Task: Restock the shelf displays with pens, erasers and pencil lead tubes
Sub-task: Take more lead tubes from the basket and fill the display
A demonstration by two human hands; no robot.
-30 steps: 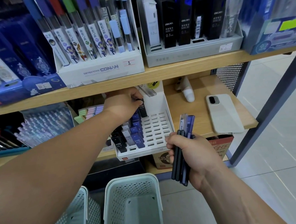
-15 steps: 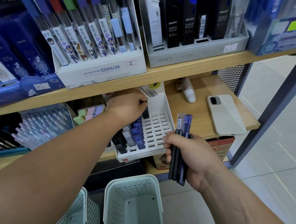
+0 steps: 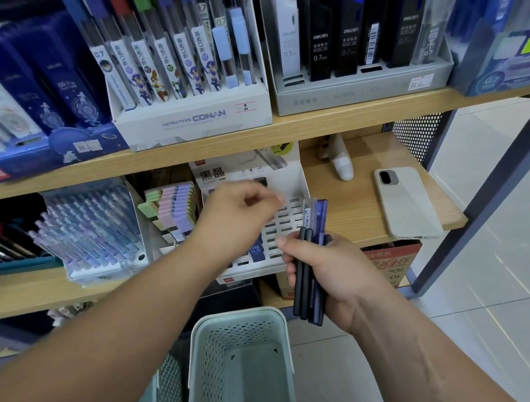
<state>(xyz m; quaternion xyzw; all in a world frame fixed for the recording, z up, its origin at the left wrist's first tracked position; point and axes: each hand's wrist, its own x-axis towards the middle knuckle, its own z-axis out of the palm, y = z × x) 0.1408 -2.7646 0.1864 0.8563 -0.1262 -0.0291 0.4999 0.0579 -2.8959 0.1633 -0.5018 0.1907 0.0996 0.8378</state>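
My right hand (image 3: 333,272) grips a bundle of dark blue and black pencil lead tubes (image 3: 311,277) upright in front of the lower shelf. My left hand (image 3: 236,223) hovers blurred over the white slotted display stand (image 3: 287,221), fingers loosely curled with nothing visible in them. It covers most of the tubes standing in the stand; one blue tube (image 3: 256,250) shows below my wrist.
A grey phone (image 3: 407,202) and a small white object (image 3: 340,163) lie on the lower shelf at the right. Pastel erasers (image 3: 173,210) and a pen display (image 3: 93,225) stand at the left. Lead tube boxes fill the upper shelf. Two pale green baskets (image 3: 238,367) sit below.
My left hand has pulled back out of the rear of the display stand toward me, and holds nothing now. My right hand with the bundle stays about where it was.
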